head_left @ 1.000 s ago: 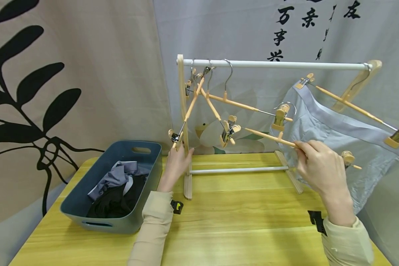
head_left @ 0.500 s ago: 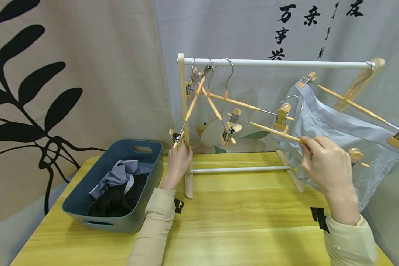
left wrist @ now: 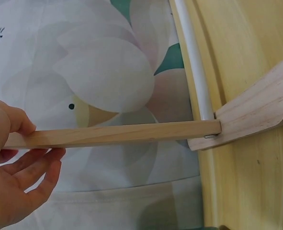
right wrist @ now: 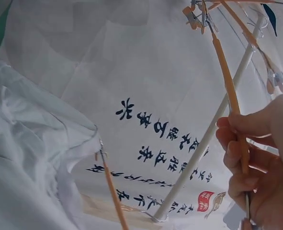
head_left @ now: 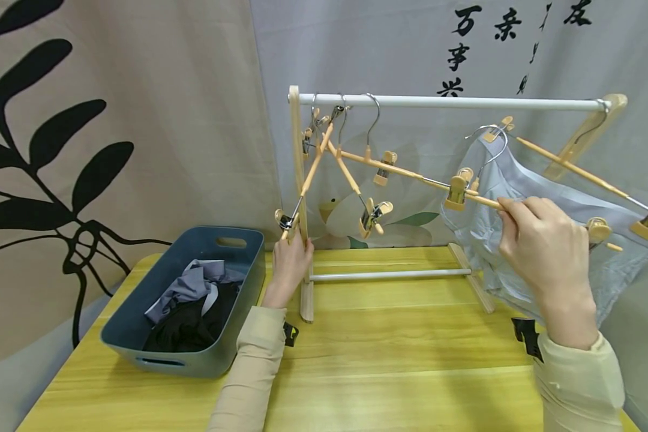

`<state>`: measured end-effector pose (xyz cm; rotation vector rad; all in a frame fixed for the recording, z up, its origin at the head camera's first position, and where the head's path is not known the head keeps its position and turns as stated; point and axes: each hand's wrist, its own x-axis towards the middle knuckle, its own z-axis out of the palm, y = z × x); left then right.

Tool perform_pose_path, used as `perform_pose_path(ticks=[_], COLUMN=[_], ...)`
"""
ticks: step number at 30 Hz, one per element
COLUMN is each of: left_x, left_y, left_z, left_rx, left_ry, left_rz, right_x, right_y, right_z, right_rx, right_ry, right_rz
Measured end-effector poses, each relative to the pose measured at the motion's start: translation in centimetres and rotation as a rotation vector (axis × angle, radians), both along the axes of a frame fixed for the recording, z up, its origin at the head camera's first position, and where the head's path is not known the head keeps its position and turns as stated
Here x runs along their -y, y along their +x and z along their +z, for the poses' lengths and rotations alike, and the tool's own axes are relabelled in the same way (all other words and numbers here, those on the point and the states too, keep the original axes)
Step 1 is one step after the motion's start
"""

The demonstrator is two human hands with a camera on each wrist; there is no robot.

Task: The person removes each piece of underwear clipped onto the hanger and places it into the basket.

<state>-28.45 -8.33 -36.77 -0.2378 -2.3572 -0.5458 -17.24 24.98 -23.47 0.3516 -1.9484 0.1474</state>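
Note:
My left hand point(head_left: 288, 264) grips the wooden upright point(left wrist: 107, 135) at the left end of a small clothes rack, thumb on one side and fingers on the other. My right hand point(head_left: 551, 258) holds a clip hanger point(right wrist: 225, 62) by its wooden bar, below the white rail point(head_left: 464, 104). That hanger's metal hook point(head_left: 499, 153) points up and is off the rail. Behind the right hand, light blue shorts point(head_left: 472, 231) hang from another clip hanger point(head_left: 572, 168) at the rail's right end. In the right wrist view, the shorts are at the left.
Several bare clip hangers point(head_left: 368, 157) hang at the rail's left end, close to the held one. A blue-grey basket point(head_left: 113, 333) with grey-blue and black clothes stands left on the wooden table point(head_left: 399, 372). A lower white bar point(head_left: 389, 276) joins the rack's feet.
My right hand has risen and moved right with the hanger, whose hook has come higher, in front of the shorts' clipped corner. The left hand stays on the upright.

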Motion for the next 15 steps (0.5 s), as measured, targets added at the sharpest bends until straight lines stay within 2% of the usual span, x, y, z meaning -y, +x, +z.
perform_pose_path(ticks=[10, 15], left_x=[0.1, 0.1], left_y=[0.1, 0.1], left_z=[0.0, 0.0], left_rx=[-0.007, -0.001], left_ry=[-0.015, -0.021], left_rz=[-0.001, 0.002], right_x=[0.8, 1.6], right_y=[-0.8, -1.4], right_z=[2.6, 3.6], right_rx=[-0.049, -0.038], right_ry=[0.012, 0.022], right_rz=[-0.022, -0.026])
